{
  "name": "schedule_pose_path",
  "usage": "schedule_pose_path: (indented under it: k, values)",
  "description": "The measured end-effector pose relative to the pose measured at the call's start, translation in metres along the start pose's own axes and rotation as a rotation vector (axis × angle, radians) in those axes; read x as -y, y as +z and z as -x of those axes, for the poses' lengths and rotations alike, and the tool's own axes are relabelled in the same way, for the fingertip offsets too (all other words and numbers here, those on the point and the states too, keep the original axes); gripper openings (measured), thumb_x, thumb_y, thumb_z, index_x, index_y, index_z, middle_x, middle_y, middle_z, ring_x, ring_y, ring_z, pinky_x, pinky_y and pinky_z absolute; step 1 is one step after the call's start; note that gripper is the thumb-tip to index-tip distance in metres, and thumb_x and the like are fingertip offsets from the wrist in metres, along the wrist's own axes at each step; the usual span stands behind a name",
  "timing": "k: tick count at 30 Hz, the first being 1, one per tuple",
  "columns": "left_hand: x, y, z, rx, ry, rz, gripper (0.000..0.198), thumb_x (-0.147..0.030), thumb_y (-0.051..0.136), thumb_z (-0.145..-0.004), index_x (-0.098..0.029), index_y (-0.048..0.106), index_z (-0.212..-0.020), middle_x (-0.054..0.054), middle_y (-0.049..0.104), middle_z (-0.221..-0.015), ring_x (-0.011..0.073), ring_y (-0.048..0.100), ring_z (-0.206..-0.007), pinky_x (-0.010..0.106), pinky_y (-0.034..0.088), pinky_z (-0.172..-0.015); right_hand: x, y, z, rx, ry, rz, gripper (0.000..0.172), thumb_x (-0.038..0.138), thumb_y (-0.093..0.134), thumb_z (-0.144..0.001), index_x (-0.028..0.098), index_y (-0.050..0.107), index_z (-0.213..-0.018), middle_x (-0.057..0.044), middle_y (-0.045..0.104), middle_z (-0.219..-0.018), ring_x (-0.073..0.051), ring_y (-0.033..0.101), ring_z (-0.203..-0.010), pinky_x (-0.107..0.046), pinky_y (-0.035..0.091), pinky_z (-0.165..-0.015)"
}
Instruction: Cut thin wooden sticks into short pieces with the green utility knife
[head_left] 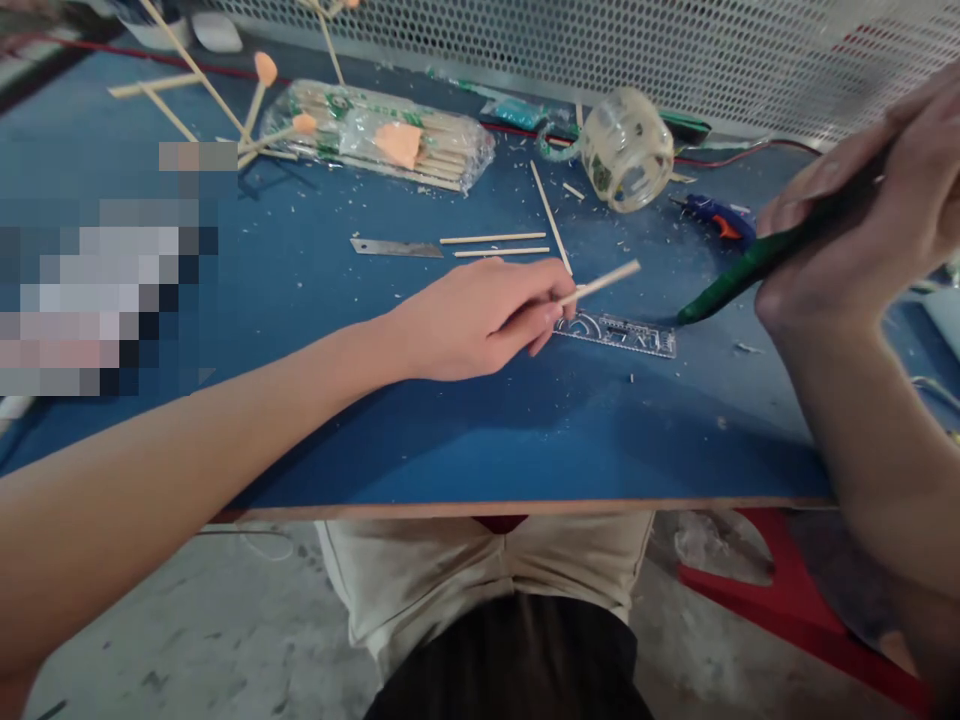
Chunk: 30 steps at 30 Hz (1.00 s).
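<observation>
Blue, debris-flecked tabletop is backing onto a grey perforated metal panel. Left hand is pinching a slim, pale wooden stick near the clear, flat plastic ruler, seemingly leaving the stick's far length unobstructed. Right hand is gripping a long dark-green tool, fingers wrapping around it, probably for firm control; its tip is pointing toward the ruler, its exact type not showing
</observation>
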<state>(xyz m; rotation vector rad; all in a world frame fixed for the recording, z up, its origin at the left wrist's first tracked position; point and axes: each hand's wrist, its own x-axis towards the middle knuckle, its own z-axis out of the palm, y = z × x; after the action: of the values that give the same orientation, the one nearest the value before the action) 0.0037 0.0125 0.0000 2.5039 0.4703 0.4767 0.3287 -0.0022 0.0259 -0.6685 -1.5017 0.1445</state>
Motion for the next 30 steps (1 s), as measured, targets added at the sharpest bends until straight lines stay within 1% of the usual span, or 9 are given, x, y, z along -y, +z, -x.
schedule_pose_path:
  k: [2,6,8,11,14,18,21,25,30]
  values:
    - [0.002,0.000,0.000,-0.097,-0.067,0.047,0.014,-0.026,0.045,-0.113,-0.021,0.058,-0.114,0.003,0.083,-0.100,0.0159,0.073,-0.082,0.031,0.050,-0.075,-0.008,0.015,0.008,-0.133,-0.060,-0.065,0.024,0.047,0.080,-0.096,0.025,0.072,-0.088,0.006,0.055,-0.067,-0.008,0.047,-0.044,-0.027,0.034,-0.044]
    - [0.005,0.004,0.001,-0.306,-0.144,0.187,0.009,-0.030,0.052,-0.112,-0.023,0.055,-0.108,0.006,0.085,-0.109,0.0188,0.077,-0.082,0.036,0.058,-0.072,-0.015,0.024,0.019,-0.037,0.062,-0.090,0.028,0.051,0.083,-0.094,0.027,0.070,-0.090,0.006,0.056,-0.058,-0.010,0.041,-0.036,-0.029,0.026,-0.033]
    - [0.006,0.005,0.001,-0.349,-0.152,0.268,0.010,-0.030,0.053,-0.112,-0.023,0.054,-0.106,0.007,0.085,-0.110,0.0207,0.080,-0.090,0.038,0.062,-0.078,-0.014,0.017,0.022,0.116,0.171,-0.097,0.031,0.056,0.079,-0.096,0.028,0.067,-0.088,0.005,0.061,-0.061,-0.011,0.045,-0.037,-0.030,0.030,-0.033]
    - [0.006,0.006,0.002,-0.373,-0.172,0.330,0.015,-0.035,0.054,-0.113,-0.024,0.053,-0.103,0.007,0.084,-0.110,0.0214,0.081,-0.096,0.038,0.066,-0.084,-0.009,0.003,0.024,0.507,0.411,-0.081,0.035,0.059,0.072,-0.100,0.027,0.066,-0.087,0.003,0.064,-0.061,-0.013,0.053,-0.042,-0.031,0.038,-0.036]
    - [0.006,0.007,0.003,-0.370,-0.210,0.317,0.019,-0.041,0.056,-0.112,-0.024,0.052,-0.102,0.007,0.084,-0.105,0.0235,0.083,-0.098,0.040,0.067,-0.084,-0.007,-0.004,0.027,0.755,0.544,-0.035,0.040,0.054,0.082,-0.094,0.024,0.064,-0.075,0.002,0.060,-0.055,-0.011,0.050,-0.042,-0.030,0.035,-0.037]
    - [0.006,0.009,0.004,-0.385,-0.212,0.354,0.019,-0.037,0.060,-0.111,-0.025,0.052,-0.099,0.005,0.081,-0.097,0.0262,0.083,-0.109,0.037,0.066,-0.082,-0.009,-0.004,0.027,0.680,0.567,-0.027,0.035,0.059,0.069,-0.102,0.028,0.061,-0.090,0.006,0.055,-0.061,-0.011,0.045,-0.047,-0.031,0.034,-0.043]
    - [0.007,0.010,0.005,-0.387,-0.226,0.386,0.022,-0.035,0.063,-0.110,-0.025,0.049,-0.096,0.005,0.082,-0.095,0.0253,0.083,-0.108,0.035,0.065,-0.079,-0.013,-0.003,0.025,0.588,0.542,-0.069,0.027,0.052,0.073,-0.099,0.034,0.055,-0.109,0.006,0.061,-0.076,-0.016,0.054,-0.059,-0.035,0.046,-0.054]
    - [0.008,0.010,0.006,-0.392,-0.259,0.451,0.026,-0.036,0.065,-0.109,-0.026,0.046,-0.094,0.005,0.085,-0.095,0.0247,0.084,-0.108,0.035,0.065,-0.079,-0.020,-0.004,0.027,0.629,0.554,-0.066,0.044,0.040,0.080,-0.092,0.039,0.047,-0.120,0.004,0.069,-0.097,-0.021,0.062,-0.077,-0.041,0.055,-0.069]
    - [0.010,0.010,0.007,-0.380,-0.273,0.545,0.024,-0.037,0.066,-0.109,-0.026,0.049,-0.095,0.007,0.087,-0.107,0.0222,0.084,-0.108,0.036,0.066,-0.092,-0.032,-0.003,0.035,0.686,0.564,0.117,0.028,0.049,0.072,-0.098,0.035,0.057,-0.118,0.003,0.070,-0.091,-0.021,0.066,-0.073,-0.042,0.056,-0.070]
